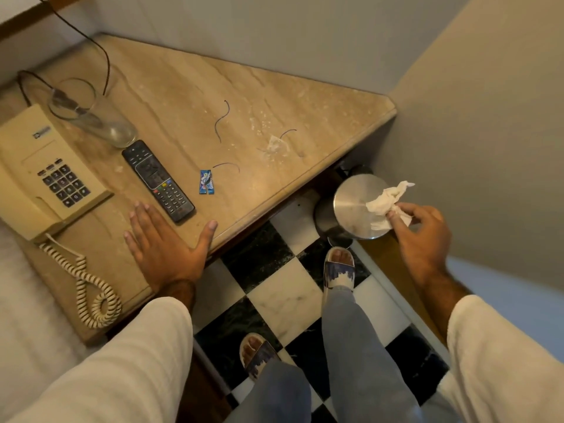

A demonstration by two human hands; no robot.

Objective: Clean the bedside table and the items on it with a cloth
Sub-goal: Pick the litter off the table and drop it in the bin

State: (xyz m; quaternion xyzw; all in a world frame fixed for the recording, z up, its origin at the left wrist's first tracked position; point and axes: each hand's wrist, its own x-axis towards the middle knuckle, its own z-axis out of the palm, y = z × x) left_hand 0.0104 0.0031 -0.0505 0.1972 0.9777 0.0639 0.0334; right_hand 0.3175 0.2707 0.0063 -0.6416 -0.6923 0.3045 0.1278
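Observation:
The beige stone bedside table (pixel 189 87) carries a cream telephone (pixel 45 175) with a coiled cord, an empty glass (pixel 97 117), a black remote (pixel 158 181), a small blue wrapper (pixel 206 181), dark thread bits (pixel 222 120) and white crumbs (pixel 276 145). My left hand (pixel 166 248) lies flat and open on the table's front edge, just below the remote. My right hand (pixel 419 232) is off the table to the right, pinching a crumpled white cloth (pixel 389 201) above the lid of a steel pedal bin (pixel 355 206).
The bin stands on a black-and-white checkered floor (pixel 283 288) between table and wall. My right foot in a slipper (pixel 338 265) rests at the bin's pedal. A black cable (pixel 91 41) runs down the wall onto the table. A white bed edge (pixel 27 300) lies at left.

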